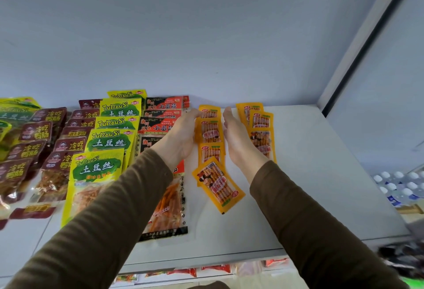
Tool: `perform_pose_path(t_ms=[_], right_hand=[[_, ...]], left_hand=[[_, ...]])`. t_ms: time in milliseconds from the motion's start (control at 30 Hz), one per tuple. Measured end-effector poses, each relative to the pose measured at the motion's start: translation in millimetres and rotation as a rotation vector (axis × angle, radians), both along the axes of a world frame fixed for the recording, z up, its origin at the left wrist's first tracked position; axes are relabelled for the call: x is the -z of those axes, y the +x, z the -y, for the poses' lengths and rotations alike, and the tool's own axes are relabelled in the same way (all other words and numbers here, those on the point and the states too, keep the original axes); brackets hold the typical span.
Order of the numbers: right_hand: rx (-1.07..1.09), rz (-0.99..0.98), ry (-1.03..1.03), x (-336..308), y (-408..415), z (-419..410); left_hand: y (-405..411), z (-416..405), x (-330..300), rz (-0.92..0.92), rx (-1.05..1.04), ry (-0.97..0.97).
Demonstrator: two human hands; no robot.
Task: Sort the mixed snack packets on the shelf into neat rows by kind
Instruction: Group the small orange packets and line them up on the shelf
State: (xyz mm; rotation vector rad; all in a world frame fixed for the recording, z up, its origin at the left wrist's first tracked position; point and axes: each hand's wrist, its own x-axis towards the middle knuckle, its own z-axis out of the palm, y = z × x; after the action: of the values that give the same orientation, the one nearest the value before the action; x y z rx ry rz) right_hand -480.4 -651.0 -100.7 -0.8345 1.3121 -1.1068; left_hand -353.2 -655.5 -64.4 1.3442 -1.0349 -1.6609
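Left hand [183, 137] and right hand [236, 137], fingers straight and together, flanking orange packets [210, 132] at shelf [321, 174] 1 o'clock, likely squaring row; nearest packet [218, 183] lying skewed, needing aligning.

Both arms wear long dark olive-brown sleeves [128, 197] (a soft, matte knit) ending at the wrists; the left hand [181, 135] and right hand [236, 137] are bare.

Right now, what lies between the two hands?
In the head view, a column of small orange packets lies between the left hand and right hand; both hands flank it with straight fingers.
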Motion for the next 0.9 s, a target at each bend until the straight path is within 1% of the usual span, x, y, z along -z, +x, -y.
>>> perform_pose_path(t_ms=[67,167,233,333,433,500,667,767,900], right_hand=[[0.009,0.050,0.016,3.1,8.1,5.9],[0.058,0.106,0.028,8.5,16.2,12.9],[0.078,0.104,0.039,7.5,22.5,14.3],[0.081,0.072,0.004,10.0,29.0,16.7],[0.097,-0.044,-0.016,3.2,28.7,8.9],[0.101,-0.078,-0.021,6.7,25.6,7.7],[0.128,-0.052,-0.016,10.2,24.2,19.2],[0.139,-0.049,0.004,6.7,18.7,32.6],[0.099,-0.021,0.007,1.7,23.5,41.2]], left_hand=[[-1.5,3.0,4.0,0.004,-0.002,0.038],[-3.1,5.1,6.4,0.004,-0.042,0.041],[-5.3,3.6,3.1,-0.004,-0.064,0.055],[-4.5,2.8,-1.0,-0.015,-0.074,0.049],[-0.8,4.1,-0.4,-0.013,-0.104,0.058],[0.1,6.1,2.5,-0.002,-0.120,0.067],[-1.6,12.1,2.3,0.048,-0.125,0.100],[-5.2,14.5,-0.9,0.013,-0.137,0.114],[-6.8,17.0,-4.7,0.001,-0.118,0.127]])
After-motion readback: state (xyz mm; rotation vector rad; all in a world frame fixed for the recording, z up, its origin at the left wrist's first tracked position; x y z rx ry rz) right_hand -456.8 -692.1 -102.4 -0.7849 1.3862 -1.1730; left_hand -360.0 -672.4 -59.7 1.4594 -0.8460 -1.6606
